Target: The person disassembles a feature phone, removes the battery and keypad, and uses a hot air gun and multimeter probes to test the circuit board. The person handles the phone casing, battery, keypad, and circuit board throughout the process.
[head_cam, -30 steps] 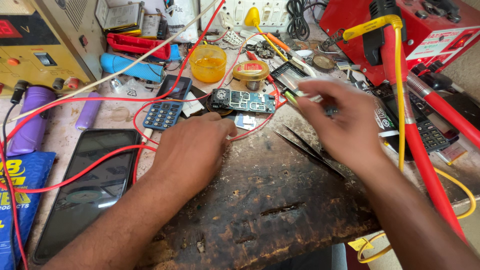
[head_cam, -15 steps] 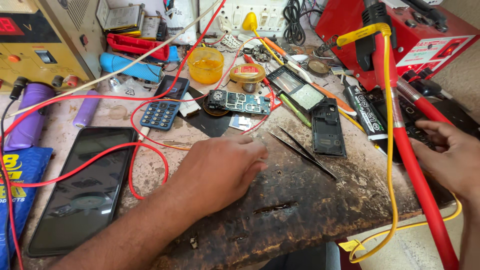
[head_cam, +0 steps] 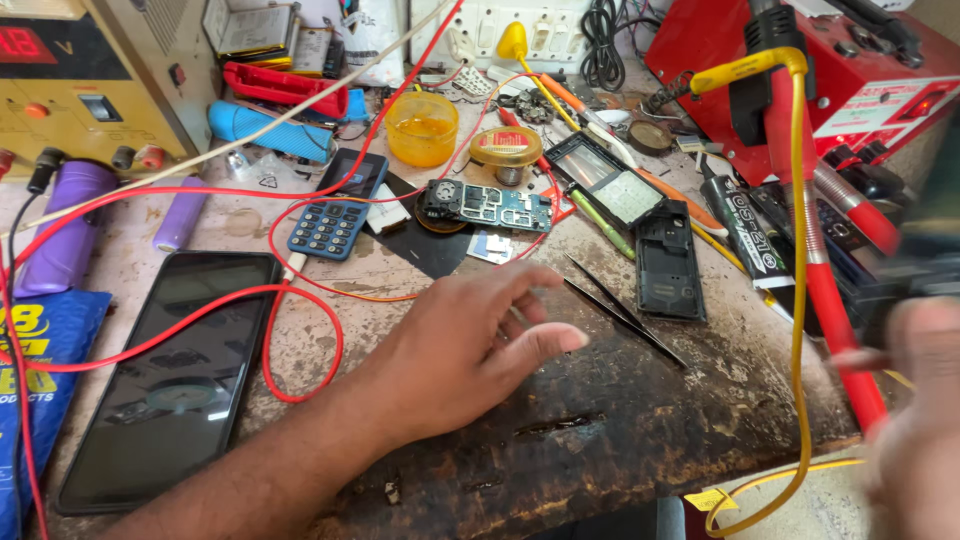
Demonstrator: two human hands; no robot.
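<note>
The left hand (head_cam: 465,350) is laid on a scorched, dark-stained wooden bench (head_cam: 600,450), its fingers loosely spread and nothing gripped. Just beyond the fingertips, black tweezers (head_cam: 625,312) are seen lying flat, close to the hand but apart from it. Further out from the hand a bare circuit board (head_cam: 487,204) and a small keypad (head_cam: 330,228) are found, while a red wire (head_cam: 300,330) is looped beside the wrist. A dark phone (head_cam: 165,375) lies outside the forearm. The right hand (head_cam: 915,420) is blurred at the bench's edge; whether it is closed cannot be told, though something red is perhaps held. Tools are crowded along the back.
</note>
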